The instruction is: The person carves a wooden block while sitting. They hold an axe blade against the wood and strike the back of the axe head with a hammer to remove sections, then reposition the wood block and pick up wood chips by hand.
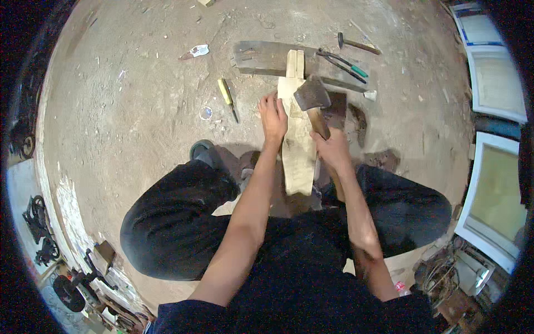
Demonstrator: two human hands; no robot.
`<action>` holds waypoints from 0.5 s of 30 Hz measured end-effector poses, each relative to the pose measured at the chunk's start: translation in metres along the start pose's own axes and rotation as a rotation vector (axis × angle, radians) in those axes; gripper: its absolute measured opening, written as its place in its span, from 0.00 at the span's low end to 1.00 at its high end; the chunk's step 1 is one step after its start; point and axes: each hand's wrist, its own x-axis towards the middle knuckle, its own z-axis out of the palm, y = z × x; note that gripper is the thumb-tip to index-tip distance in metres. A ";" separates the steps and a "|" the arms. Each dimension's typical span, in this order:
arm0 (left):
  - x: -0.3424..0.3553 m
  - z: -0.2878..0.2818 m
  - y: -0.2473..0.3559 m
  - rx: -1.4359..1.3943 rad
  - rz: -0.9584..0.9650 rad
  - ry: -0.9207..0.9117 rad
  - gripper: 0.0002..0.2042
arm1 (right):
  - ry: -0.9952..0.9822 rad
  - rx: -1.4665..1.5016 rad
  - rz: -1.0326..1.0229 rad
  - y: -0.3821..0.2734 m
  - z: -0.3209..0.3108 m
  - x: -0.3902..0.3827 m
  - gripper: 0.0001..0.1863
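Note:
A pale, shaped wooden board [299, 147] lies lengthwise between my legs, its narrow, slotted far end over a dark plank. Along the board's left edge, my left hand [272, 118] grips it with bent fingers. My right hand [332, 149] is closed around the wooden handle of an axe. The broad, dark axe head [312, 94] is over the right side of the board, near its far end. Whether the blade touches the wood I cannot tell. The handle runs back under my right forearm.
Beyond the board lies the dark plank [261, 58], with green-handled pincers [345, 65] across its right part. A hammer [359, 45] is at the far right. On the left are a yellow-handled chisel-like tool [227, 98] and a small wrapper [198, 50]. White-framed panels [492, 195] line the right side.

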 end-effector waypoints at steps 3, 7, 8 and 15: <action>0.002 0.001 -0.006 0.021 -0.004 0.004 0.19 | 0.034 0.261 -0.106 -0.029 -0.012 0.001 0.14; 0.005 0.003 -0.008 -0.075 0.003 0.018 0.18 | 0.225 0.273 -0.239 -0.069 -0.045 -0.010 0.13; 0.005 0.003 -0.009 -0.060 0.014 0.025 0.18 | 0.289 0.181 -0.278 -0.066 -0.050 -0.009 0.13; 0.006 0.001 -0.012 -0.012 0.005 0.051 0.17 | 0.280 -0.011 -0.092 -0.062 -0.036 -0.009 0.21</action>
